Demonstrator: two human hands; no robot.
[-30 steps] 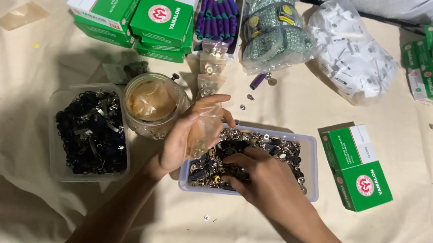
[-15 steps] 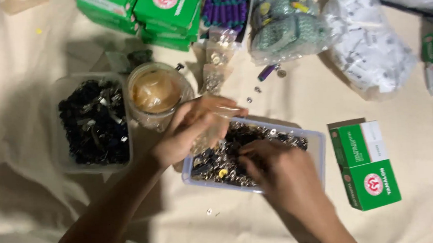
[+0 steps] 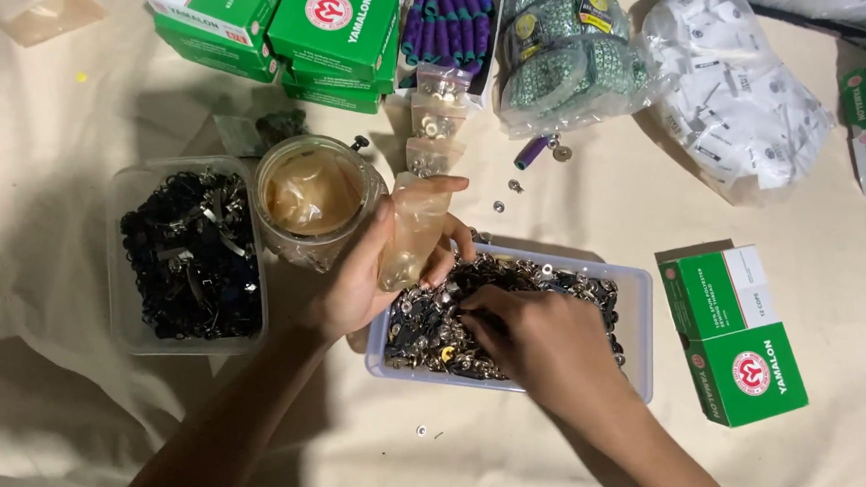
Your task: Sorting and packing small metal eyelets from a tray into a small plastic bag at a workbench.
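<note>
Mid-pick: right hand [image 3: 544, 342], fingers curled narrow, digs in the snap-fastener tray [image 3: 638, 311] at frame centre. Left hand [image 3: 374, 267] grips a small clear bag [image 3: 412, 230] just above. Next likely needs a firm pinch and the bag mouth held open.

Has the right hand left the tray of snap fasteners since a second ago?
No. The right hand stays inside the clear tray, fingers down in the metal fasteners, as before.

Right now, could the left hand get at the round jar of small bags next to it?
Probably not freely: the left hand lies right beside the round jar with nothing between them, but it already holds a small clear bag, so its fingers are occupied.
</note>
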